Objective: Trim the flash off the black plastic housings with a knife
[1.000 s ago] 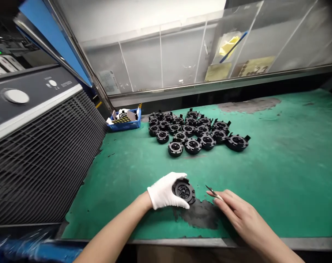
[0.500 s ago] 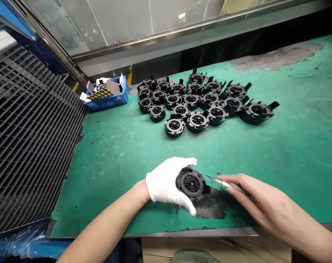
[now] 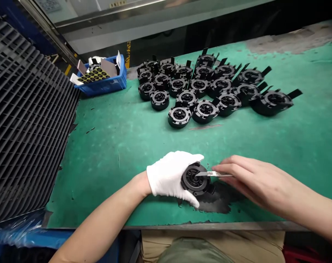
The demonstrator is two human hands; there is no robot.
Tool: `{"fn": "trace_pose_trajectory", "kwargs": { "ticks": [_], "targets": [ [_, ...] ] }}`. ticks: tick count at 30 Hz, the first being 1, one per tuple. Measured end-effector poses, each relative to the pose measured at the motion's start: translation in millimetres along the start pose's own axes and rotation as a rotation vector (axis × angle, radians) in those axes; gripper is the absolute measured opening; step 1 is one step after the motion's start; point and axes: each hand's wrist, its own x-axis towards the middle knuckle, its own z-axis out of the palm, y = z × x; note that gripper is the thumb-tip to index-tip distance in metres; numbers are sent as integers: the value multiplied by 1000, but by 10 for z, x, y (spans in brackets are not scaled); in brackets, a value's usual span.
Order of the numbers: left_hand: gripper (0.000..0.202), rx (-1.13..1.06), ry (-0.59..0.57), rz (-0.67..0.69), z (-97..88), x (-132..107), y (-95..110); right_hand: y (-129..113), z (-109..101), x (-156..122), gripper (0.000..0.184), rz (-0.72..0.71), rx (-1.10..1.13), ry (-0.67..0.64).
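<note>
My left hand [image 3: 173,177], in a white glove, grips a round black plastic part [image 3: 192,186] from its left side, thumb below and fingers above. The part's ribbed face points up, and a short tab sticks out at its lower right. Bare, my right hand [image 3: 253,179] pinches a slim craft knife [image 3: 213,174] with a pointed metal blade. That blade reaches over the middle of the part; whether it touches cannot be made out. Under the part, a dark worn patch [image 3: 218,199] shows on the green mat [image 3: 122,146].
Several similar black parts [image 3: 179,114] stand grouped at the back middle, many with upright tabs. A blue bin [image 3: 100,86] at the back left holds a sheet of round yellow-and-black stickers. Stacked dark grid racks [image 3: 26,120] line the left side. A metal-framed partition [image 3: 144,14] runs behind.
My right hand has moved left, bringing the knife blade from beside the part to over its centre. The view has tipped down slightly. My left hand keeps its hold.
</note>
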Motion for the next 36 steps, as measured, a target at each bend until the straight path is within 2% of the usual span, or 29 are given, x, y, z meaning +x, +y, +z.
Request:
{"fn": "trace_pose_trajectory", "kwargs": {
  "ticks": [4, 8, 14, 19, 25, 31, 36],
  "targets": [
    [125, 27, -27, -33, -27, 53, 50, 177, 32, 35, 41, -70, -106, -2],
    [118, 40, -42, -46, -40, 53, 67, 214, 6, 121, 49, -129, -119, -8],
    [121, 35, -33, -37, -35, 47, 56, 177, -33, 194, 38, -193, -137, -3],
    [132, 35, -21, -14, -35, 35, 43, 199, 6, 166, 37, -164, -90, -16],
    [136, 35, -18, -11, -21, 27, 20, 204, 13, 152, 39, -148, -63, -18],
    [137, 24, -16, -16, -15, 25, 24, 114, -34, 183, 43, -193, -165, -3],
    [140, 28, -7, -25, -6, 9, 18, -4, -57, 163, 44, -166, -168, 9]
  ]
}}
